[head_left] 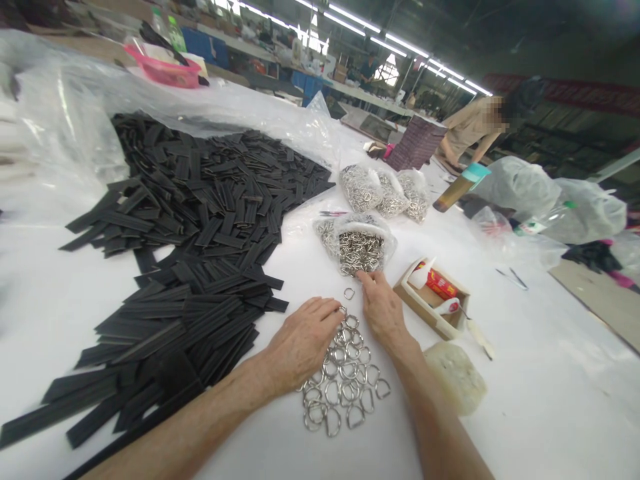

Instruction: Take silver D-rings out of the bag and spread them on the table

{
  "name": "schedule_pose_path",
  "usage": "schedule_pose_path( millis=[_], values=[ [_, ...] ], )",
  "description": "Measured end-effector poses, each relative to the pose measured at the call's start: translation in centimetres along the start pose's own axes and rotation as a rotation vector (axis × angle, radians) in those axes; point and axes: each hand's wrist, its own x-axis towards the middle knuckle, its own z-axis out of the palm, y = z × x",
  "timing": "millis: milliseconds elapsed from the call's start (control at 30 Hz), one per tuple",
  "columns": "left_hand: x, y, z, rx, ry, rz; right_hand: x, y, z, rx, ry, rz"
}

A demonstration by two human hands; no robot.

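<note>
Loose metal D-rings [349,370] are spread on the white table between my forearms. My left hand [310,333] lies flat over the upper left of these rings, fingers stretched out, fingertips by a ring. Just beyond, my right hand [383,307] reaches to the lower edge of an open clear plastic bag [385,230] filled with more D-rings. Its fingers are extended and touch the bag's mouth; nothing shows gripped in them. One single D-ring [349,293] lies between my two hands. To the left spreads a large heap of black strips [200,220].
Three more bags of rings [383,190] stand behind. A small box [430,307] with a red packet, a pale lump [455,379] and tweezers [513,279] are at right. A pink basket [167,70] sits far left. Another person [470,130] bends over the table's far side.
</note>
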Motion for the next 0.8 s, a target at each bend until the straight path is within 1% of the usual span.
schedule_pose_path(
  millis=[100, 233, 333, 433, 600, 800],
  values=[
    [0.0, 0.0, -0.1, 0.000, -0.003, 0.006, 0.1, 0.0, 0.1, 0.038, -0.019, -0.031],
    [0.0, -0.1, 0.0, 0.002, -0.006, 0.009, -0.2, 0.4, -0.4, 0.089, -0.019, -0.049],
    [0.0, -0.2, 0.1, 0.000, -0.001, 0.013, -0.5, 0.5, -0.8, 0.098, -0.018, -0.055],
    [0.0, -0.2, 0.2, -0.001, 0.005, 0.015, -0.9, 0.1, -0.8, 0.079, -0.033, -0.080],
    [0.0, -0.2, 0.2, -0.014, 0.007, 0.019, -1.1, -1.7, -1.1, -0.002, -0.141, -0.138],
    [-0.1, 0.1, 0.1, -0.043, 0.048, -0.026, -1.7, -2.9, -2.7, -0.008, -0.273, -0.113]
  ],
)
